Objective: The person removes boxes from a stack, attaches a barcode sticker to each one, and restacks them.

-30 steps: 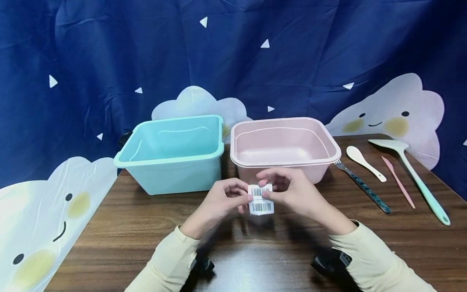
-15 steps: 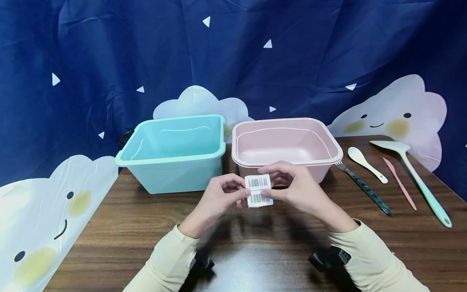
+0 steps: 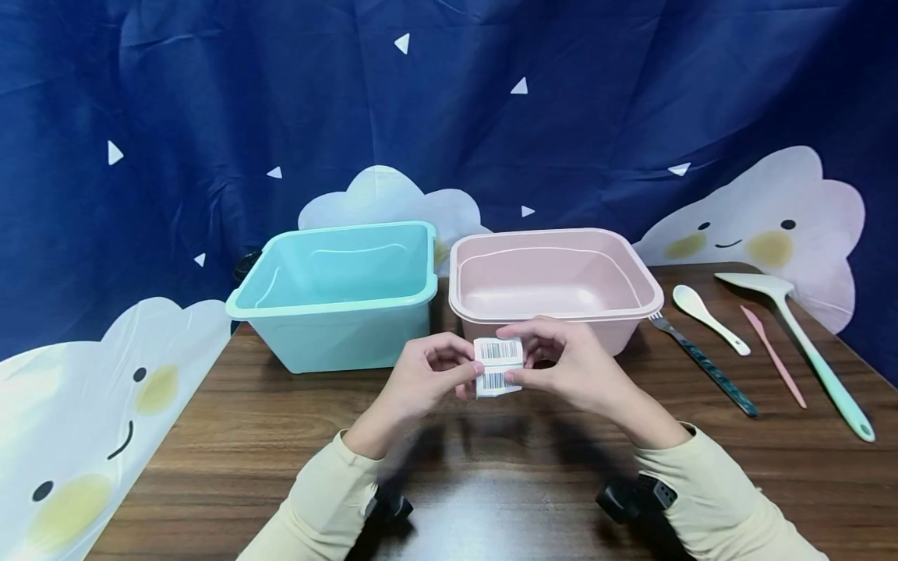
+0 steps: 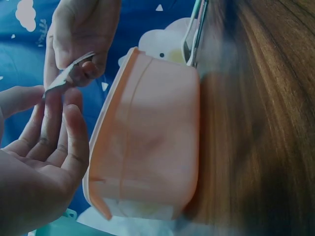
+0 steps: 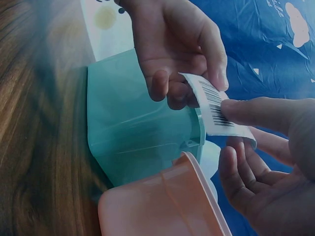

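Observation:
Between both hands, in front of the pink bin, is a small white barcode label sheet with two barcodes, one above the other. My left hand pinches its left edge between thumb and fingers. On the opposite side my right hand pinches it, thumb over the lower barcode. The right wrist view shows the label sheet bent in a slight curve. From the left wrist camera the label sheet appears nearly edge-on, its printed face turned away.
A turquoise bin stands at the back left beside the pink bin. To the right on the wooden table lie a fork, a white spoon, a pink knife and a long-handled mint turner.
Both hands have lifted the label sheet slightly over the last second and keep their pinch on it. It now bends more between them than half a second ago.

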Demonstrator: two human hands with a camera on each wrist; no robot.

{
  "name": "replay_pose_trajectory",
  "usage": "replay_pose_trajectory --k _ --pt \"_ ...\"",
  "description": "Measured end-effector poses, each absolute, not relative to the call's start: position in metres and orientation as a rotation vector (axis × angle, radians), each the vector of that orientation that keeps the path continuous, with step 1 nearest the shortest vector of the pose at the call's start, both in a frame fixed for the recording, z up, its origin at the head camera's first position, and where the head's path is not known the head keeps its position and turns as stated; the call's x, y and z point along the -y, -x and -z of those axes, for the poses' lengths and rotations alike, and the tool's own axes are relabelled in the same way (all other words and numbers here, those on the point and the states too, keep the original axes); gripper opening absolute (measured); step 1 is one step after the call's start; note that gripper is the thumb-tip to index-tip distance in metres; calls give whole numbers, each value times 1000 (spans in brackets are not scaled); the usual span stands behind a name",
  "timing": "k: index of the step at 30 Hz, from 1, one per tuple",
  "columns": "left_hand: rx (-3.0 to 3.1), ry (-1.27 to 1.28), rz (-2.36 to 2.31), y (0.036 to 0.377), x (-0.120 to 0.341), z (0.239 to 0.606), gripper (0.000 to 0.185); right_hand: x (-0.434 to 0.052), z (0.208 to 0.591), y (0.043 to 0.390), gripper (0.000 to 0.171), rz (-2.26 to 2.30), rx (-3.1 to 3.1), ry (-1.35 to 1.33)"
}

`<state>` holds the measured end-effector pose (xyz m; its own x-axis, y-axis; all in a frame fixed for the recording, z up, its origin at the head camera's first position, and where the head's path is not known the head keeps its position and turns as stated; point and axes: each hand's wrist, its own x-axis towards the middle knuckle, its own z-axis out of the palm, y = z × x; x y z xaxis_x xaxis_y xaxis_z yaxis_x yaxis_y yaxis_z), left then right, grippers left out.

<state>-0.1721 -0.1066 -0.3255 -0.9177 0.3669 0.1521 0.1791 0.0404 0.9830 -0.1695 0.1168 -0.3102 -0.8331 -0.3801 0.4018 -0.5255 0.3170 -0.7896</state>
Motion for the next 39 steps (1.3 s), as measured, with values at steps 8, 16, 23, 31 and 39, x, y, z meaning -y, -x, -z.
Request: replay_pose_trajectory --k 8,16,23,31,39 --pt "-2181 -633 -1970 168 107 320 17 -117 311 171 40 -1526 2458 -808" --pt "-2239 -684 -1933 166 107 318 19 -117 311 171 37 -1549 2458 -794" --pt "-2273 -705 -1914 165 107 317 21 -118 311 172 32 -1542 2428 -813" --pt "-2297 -696 -1920 164 106 317 19 -119 312 171 36 -1548 2440 -867" --pt "-2308 -697 -1944 164 107 317 18 -118 313 171 28 -1574 2436 -878"
